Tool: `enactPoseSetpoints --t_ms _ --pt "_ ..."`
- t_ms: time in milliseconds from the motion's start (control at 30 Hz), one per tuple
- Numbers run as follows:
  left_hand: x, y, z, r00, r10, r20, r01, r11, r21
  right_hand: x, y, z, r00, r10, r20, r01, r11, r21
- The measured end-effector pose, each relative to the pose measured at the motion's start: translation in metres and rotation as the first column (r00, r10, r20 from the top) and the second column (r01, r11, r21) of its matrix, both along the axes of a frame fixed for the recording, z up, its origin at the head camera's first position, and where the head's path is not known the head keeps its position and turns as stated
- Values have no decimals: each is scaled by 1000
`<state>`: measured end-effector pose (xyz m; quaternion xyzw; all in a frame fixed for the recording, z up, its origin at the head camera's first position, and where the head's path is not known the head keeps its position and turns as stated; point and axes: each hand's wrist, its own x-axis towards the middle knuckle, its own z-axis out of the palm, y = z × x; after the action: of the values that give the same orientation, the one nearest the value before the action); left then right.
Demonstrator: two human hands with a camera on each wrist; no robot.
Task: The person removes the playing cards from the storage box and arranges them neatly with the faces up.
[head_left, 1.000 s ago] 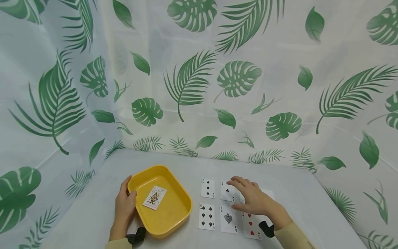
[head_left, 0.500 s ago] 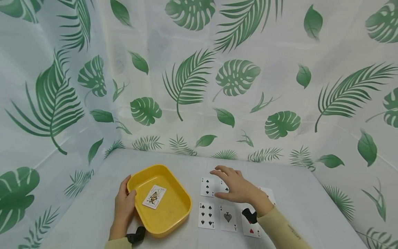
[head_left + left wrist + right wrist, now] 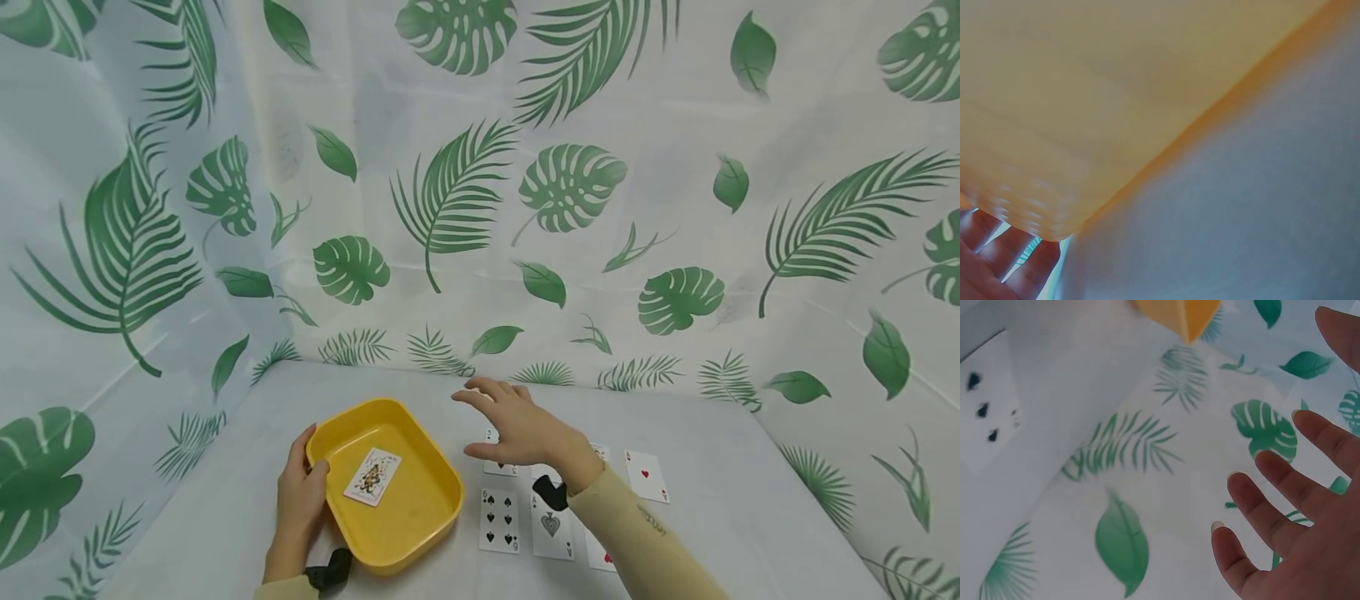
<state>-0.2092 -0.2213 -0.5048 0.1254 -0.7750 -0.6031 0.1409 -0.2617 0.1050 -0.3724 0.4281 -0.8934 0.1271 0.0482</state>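
Observation:
My left hand point(image 3: 298, 504) grips the left rim of a yellow plastic tray point(image 3: 412, 508), thumb over the edge. From below, the left wrist view shows the fingers point(image 3: 1029, 265) against the tray's underside point(image 3: 1097, 106). A joker card point(image 3: 372, 477) lies face up inside the tray. My right hand point(image 3: 517, 427) is spread above the table with nothing in it, overlapping the three of spades point(image 3: 510, 469). In the right wrist view its fingers point(image 3: 1254, 500) stand apart, and the three of spades point(image 3: 988, 403) lies off to the left.
Face-up cards lie in rows right of the tray: the six of spades point(image 3: 498, 523), the ace of spades point(image 3: 550, 527) and the ace of hearts point(image 3: 647, 477) among them. My right arm hides parts of others. A leaf-patterned curtain point(image 3: 480, 283) rises behind the table.
My right hand has moved left over the cards, from above the ace of clubs to above the three of spades. My left hand and the tray have stayed put.

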Motion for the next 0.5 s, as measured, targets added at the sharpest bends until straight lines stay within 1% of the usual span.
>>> enactPoseSetpoints --t_ms 233,500 --pt "-1 1 0 1000 9 1 -9 1000 6 -6 -33 7 1000 11 9 -12 1000 8" --pt "1 0 1 1000 5 0 -5 1000 4 -11 -68 3 998 11 61 -12 1000 15"
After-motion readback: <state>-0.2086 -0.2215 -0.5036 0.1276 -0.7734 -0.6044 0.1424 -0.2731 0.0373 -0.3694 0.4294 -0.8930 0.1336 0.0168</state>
